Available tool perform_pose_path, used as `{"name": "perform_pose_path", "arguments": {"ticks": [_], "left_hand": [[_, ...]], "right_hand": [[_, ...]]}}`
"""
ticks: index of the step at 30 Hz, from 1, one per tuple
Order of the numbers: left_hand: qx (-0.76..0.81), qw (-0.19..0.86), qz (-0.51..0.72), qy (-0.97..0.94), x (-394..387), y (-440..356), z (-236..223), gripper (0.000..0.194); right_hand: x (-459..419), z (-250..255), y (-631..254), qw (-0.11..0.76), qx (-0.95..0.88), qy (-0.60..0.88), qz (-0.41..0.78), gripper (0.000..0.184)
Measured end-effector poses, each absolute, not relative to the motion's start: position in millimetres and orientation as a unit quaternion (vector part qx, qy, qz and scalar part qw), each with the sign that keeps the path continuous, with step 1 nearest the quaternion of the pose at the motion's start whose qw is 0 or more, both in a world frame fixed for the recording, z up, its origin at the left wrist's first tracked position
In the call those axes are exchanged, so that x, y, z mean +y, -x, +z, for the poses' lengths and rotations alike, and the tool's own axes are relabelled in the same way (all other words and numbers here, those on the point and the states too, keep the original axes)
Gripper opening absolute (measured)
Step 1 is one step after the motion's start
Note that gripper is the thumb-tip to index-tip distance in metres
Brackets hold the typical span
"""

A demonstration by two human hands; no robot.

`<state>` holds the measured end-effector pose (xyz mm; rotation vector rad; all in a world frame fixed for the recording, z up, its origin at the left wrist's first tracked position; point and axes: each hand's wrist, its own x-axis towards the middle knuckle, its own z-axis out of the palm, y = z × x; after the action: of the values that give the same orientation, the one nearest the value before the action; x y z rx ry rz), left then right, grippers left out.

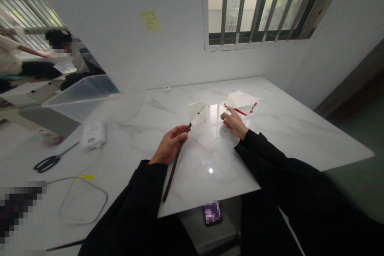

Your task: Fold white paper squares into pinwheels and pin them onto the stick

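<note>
My left hand point(171, 144) is closed around the upper part of a long, narrow dark brown strip point(173, 172). The strip's top end sticks out past my thumb, and its lower end reaches down toward the table's front edge. My right hand point(234, 123) is raised over the table with its fingers curled and index finger forward; a thin pale sliver shows at the fingertips, too small to name. Just beyond it lies a white paper piece point(240, 99) with red edging. Between and beyond my hands is a cream folded paper piece point(196, 112) with a small dark spot, beside tiny shiny bits point(207, 106).
On the left of the marbled white table point(288, 128) are black-handled scissors point(49, 163), a white power block point(94, 136), a grey cable point(105, 196) and a clear plastic bin point(84, 94). A blurred-out purple item point(212, 213) lies below the table edge. People sit in the far left background.
</note>
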<state>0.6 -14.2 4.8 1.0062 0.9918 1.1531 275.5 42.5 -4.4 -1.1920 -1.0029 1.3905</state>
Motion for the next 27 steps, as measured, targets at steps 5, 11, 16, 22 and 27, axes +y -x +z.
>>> {"name": "perform_pose_path", "arguments": {"ticks": [5,11,16,22,27], "left_hand": [[0.434,0.604,0.505,-0.437,-15,-1,6,0.038],[0.434,0.607,0.505,-0.434,-16,-2,8,0.040],[0.435,0.604,0.505,-0.436,-16,-2,7,0.039],[0.434,0.598,0.497,-0.454,-15,-1,6,0.035],[0.437,0.595,0.506,-0.446,-16,-1,7,0.036]], "right_hand": [[22,1,-278,-0.018,-0.654,0.166,0.738,0.049],[25,1,-274,0.216,-0.579,0.241,0.748,0.037],[48,-8,-277,0.544,-0.376,0.511,0.550,0.076],[45,-10,-281,0.481,-0.488,0.481,0.548,0.081],[22,-6,-279,-0.022,-0.654,0.205,0.728,0.054]]}}
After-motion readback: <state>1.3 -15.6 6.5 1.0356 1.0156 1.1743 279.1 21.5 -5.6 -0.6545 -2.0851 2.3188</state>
